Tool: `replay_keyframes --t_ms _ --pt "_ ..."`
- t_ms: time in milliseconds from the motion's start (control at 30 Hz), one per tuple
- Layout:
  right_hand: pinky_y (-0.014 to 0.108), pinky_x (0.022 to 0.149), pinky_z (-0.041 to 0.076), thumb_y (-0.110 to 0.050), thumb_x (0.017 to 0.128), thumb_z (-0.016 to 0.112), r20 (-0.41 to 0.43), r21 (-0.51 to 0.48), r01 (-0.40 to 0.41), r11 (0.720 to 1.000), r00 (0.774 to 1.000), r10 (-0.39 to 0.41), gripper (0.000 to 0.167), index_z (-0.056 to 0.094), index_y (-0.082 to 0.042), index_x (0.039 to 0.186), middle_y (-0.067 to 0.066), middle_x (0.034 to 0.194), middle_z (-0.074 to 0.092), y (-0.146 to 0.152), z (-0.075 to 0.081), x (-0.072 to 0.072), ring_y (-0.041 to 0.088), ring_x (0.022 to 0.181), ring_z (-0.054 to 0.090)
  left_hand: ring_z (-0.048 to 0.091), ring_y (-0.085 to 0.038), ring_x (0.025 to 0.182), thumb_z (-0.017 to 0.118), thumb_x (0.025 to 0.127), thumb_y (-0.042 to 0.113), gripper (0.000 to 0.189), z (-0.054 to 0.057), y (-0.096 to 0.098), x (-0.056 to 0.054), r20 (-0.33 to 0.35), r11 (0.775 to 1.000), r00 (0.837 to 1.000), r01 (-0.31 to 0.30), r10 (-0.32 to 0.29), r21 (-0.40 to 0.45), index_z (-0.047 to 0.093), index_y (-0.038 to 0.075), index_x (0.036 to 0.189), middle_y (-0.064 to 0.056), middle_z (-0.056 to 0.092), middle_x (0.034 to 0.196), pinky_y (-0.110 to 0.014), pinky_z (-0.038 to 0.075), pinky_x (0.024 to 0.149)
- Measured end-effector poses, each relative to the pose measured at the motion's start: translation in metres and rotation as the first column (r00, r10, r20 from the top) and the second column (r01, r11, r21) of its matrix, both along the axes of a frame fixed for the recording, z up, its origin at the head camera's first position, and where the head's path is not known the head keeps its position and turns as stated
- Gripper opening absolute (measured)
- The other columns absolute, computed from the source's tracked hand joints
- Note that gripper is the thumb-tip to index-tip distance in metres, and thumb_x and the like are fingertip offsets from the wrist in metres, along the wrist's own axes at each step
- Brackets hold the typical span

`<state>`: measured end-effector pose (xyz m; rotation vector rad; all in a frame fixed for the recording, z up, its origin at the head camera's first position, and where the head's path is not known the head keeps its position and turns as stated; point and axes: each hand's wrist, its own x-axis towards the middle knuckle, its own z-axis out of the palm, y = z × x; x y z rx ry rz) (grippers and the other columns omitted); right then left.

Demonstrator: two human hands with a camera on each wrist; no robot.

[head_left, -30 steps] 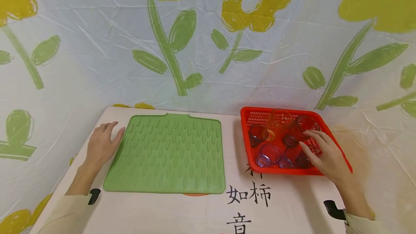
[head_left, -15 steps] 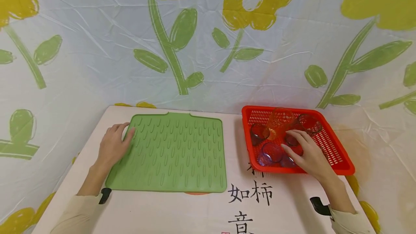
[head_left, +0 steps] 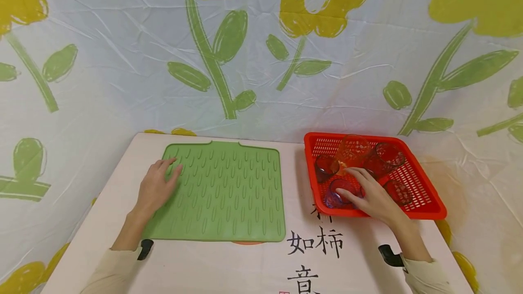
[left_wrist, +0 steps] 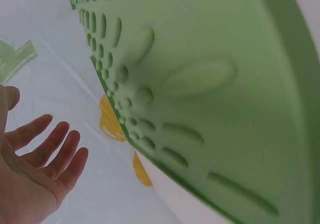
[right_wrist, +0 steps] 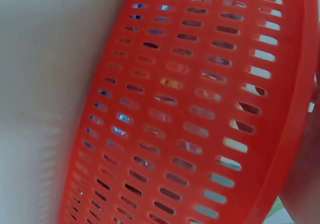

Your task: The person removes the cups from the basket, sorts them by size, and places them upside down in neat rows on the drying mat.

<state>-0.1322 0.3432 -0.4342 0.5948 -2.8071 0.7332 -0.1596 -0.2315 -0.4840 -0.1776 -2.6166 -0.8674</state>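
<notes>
My left hand hovers over the left side of a green drying mat with raised oval ridges. Its fingers are spread and hold nothing, as the left wrist view also shows. On the right, my right hand reaches over the front rim of a red perforated plastic basket. Thumb and fingers are apart and overlap a purple-tinted glass at the basket's front left. Behind it lie an orange-tinted glass and a dark-tinted glass. The right wrist view is mostly the basket's slotted wall.
More dark-tinted glasses lie in the basket, one at the back right and another at the front right. Black brush characters mark the white tabletop. A flower-print cloth hangs behind the table.
My right hand has moved left across the basket, from the right-side glasses to the purple one. My left hand has shifted right, from the mat's left edge to above the mat.
</notes>
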Motion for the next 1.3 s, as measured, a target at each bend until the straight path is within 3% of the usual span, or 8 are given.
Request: replay_keyframes --t_ms 300,467,633,900,1100,1300 --pt "0.065 0.099 0.048 -0.038 0.089 0.081 0.179 0.022 -0.012 1.0 0.984 0.008 0.066 0.057 -0.003 0.14 0.019 0.136 0.058 -0.004 0.0 -0.003 0.041 0.124 0.055 0.051 -0.051 0.126 0.056 0.108 0.033 0.048 -0.004 0.014 0.001 0.049 1.0 0.999 0.007 -0.008 0.028 0.06 -0.006 0.135 -0.033 0.056 0.133 -0.068 0.043 0.098" --pt "0.062 0.095 0.051 -0.045 0.083 0.086 0.262 0.061 -0.028 0.998 0.965 0.011 0.079 0.056 -0.001 0.142 0.018 0.131 0.062 -0.005 0.008 -0.007 0.041 0.117 0.058 0.054 -0.049 0.124 0.059 0.106 0.03 0.045 -0.003 0.022 0.002 0.008 0.999 1.0 0.02 -0.02 0.038 0.062 -0.006 0.133 -0.031 0.059 0.13 -0.065 0.045 0.098" --pt "0.062 0.098 0.049 -0.038 0.078 0.091 0.311 0.081 -0.106 0.991 0.947 0.076 0.083 0.055 0.001 0.141 0.019 0.13 0.064 -0.005 0.014 -0.015 0.041 0.117 0.06 0.058 -0.049 0.114 0.063 0.104 0.025 0.04 -0.003 0.032 0.003 -0.043 0.998 0.999 0.033 -0.031 0.045 0.065 -0.006 0.129 -0.03 0.063 0.121 -0.064 0.047 0.094" --pt "0.061 0.099 0.049 -0.023 0.078 0.092 0.33 0.05 -0.153 0.987 0.935 0.128 0.078 0.052 0.003 0.139 0.02 0.127 0.065 -0.006 0.011 -0.019 0.04 0.116 0.062 0.058 -0.047 0.117 0.061 0.106 0.027 0.041 -0.004 0.044 0.005 -0.007 0.995 0.999 0.054 -0.053 0.09 0.064 -0.003 0.132 -0.028 0.062 0.126 -0.064 0.047 0.094" --pt "0.057 0.093 0.054 -0.023 0.076 0.093 0.312 0.029 -0.088 0.996 0.947 0.074 0.077 0.052 0.005 0.135 0.017 0.119 0.067 -0.007 0.006 -0.017 0.035 0.107 0.064 0.061 -0.043 0.113 0.06 0.106 0.028 0.04 -0.004 0.052 0.004 -0.006 0.99 0.997 0.075 -0.075 0.12 0.064 -0.003 0.132 -0.026 0.063 0.128 -0.062 0.05 0.089" --pt "0.056 0.09 0.056 -0.023 0.077 0.092 0.236 -0.066 -0.017 0.998 0.971 0.032 0.071 0.052 0.001 0.131 0.017 0.119 0.067 -0.003 0.001 -0.01 0.033 0.105 0.066 0.062 -0.041 0.111 0.06 0.106 0.027 0.039 -0.001 0.062 0.004 -0.001 0.982 0.995 0.102 -0.103 0.157 0.065 -0.002 0.132 -0.024 0.065 0.123 -0.059 0.051 0.089"
